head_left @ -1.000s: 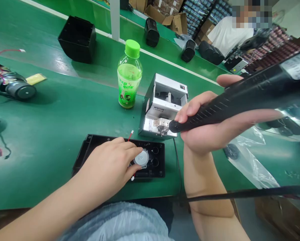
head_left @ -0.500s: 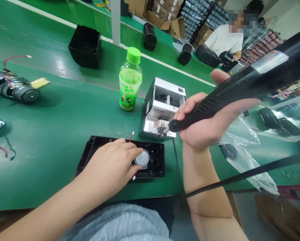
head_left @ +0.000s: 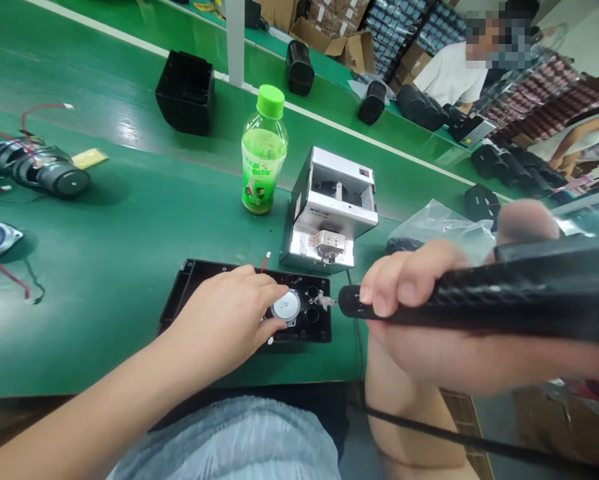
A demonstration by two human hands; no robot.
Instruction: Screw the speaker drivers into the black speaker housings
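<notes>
While my left hand (head_left: 234, 305) pinches silver-backed speaker (head_left: 285, 307) inside black housing (head_left: 322, 329) on surface (head_left: 104, 320), my right hand (head_left: 437, 360) grips black screwdriver (head_left: 484, 300). Speaker likely dense, stiff, smooth; I'd hold rim, clear of fragile-looking red wire (head_left: 264, 265).

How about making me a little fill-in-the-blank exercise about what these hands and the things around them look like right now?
1. The left hand holds a metal disc in a case coloured ____.
2. The right hand grips a tool aimed toward the picture's ____ side.
3. In the picture, the machine stands to the ____ of the bottle.
4. The bottle's cap is coloured ____.

Missing words: black; left; right; green.
</notes>
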